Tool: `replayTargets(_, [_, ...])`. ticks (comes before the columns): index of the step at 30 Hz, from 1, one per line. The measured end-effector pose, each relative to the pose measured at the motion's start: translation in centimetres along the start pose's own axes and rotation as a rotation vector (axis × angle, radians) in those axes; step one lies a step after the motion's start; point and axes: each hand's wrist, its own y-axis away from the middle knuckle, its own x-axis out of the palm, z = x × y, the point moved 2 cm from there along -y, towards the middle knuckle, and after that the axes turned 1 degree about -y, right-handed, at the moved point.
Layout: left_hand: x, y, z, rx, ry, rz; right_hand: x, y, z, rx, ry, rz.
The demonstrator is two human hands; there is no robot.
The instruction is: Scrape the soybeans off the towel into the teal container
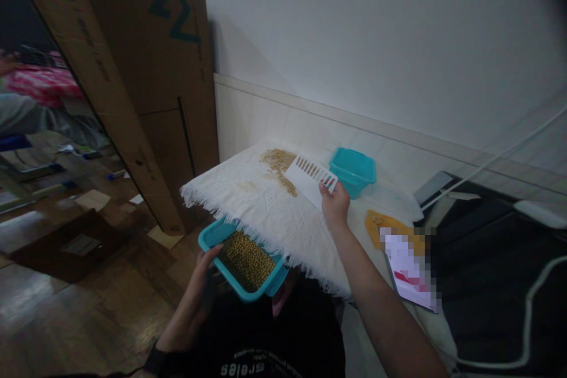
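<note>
My left hand grips the side of a teal plastic basin, thumb over the rim. Round yellowish beans that look like soybeans fill much of it. The basin is held below the table's near edge, close to my body. In my right hand is a flat white plastic scraper with a row of slots along one side. Its far end is at a spread of tan beans on the white fringed tablecloth. Part of my left hand's fingers is hidden under the basin.
A second teal basin stands near the wall, right of the scraper. A yellow item and a lit, partly blurred screen lie at the right. Beside the table's left end rises a tall cardboard box. White cables hang at right.
</note>
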Motion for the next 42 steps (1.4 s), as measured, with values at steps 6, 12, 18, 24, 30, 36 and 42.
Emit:
replayTargets(6, [0.0, 0.0, 0.0, -0.010, 0.014, -0.005, 0.5, 0.4, 0.3, 0.021, -0.036, 0.072])
replayTargets(12, [0.0, -0.2, 0.2, -0.001, 0.008, -0.021, 0.8, 0.3, 0.4, 0.045, -0.149, 0.133])
replayTargets(18, [0.3, 0.1, 0.5, -0.001, 0.001, -0.015, 0.8, 0.2, 0.4, 0.031, -0.179, 0.111])
replayTargets(24, [0.4, 0.2, 0.6, -0.001, 0.012, 0.010, 1.4, 0.6, 0.7, 0.069, -0.231, 0.206])
replayTargets(30, [0.7, 0.6, 0.3, 0.004, 0.008, 0.010, 1.7, 1.0, 1.6, 0.099, -0.277, 0.217])
replayTargets(36, [1.1, 1.0, 0.2, -0.013, -0.016, 0.016, -0.1, 0.2, 3.8, 0.088, -0.283, 0.148])
replayTargets(42, [1.4, 1.2, 0.4, -0.044, -0.005, 0.012, -7.0, 3.0, 6.1, -0.007, -0.035, 0.141])
